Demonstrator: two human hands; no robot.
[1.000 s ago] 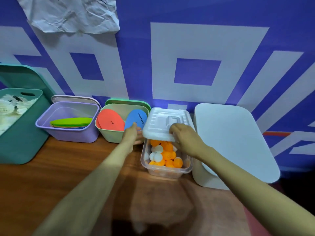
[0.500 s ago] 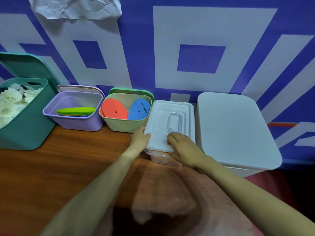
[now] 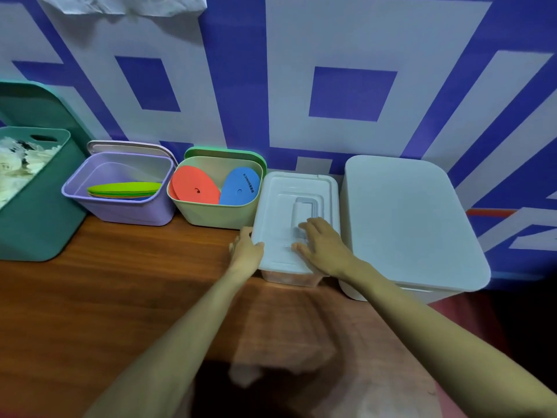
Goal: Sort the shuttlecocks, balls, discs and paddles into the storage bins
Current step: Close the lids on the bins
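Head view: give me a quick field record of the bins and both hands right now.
clear box: covered by white lid
left hand: grips lid's left edge
right hand: flat on lid, fingers straight
teal bin: open, shuttlecocks inside
purple bin: open, stacked discs
green bin: open, red disc and blue disc leaning
large white bin: lidded

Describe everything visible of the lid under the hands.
The lid is white plastic, rectangular with rounded corners, stepped ridges and a recessed central handle. It lies flat on the clear box, between the green bin and white bin. The left hand grips its near left edge; the right hand rests flat on top.
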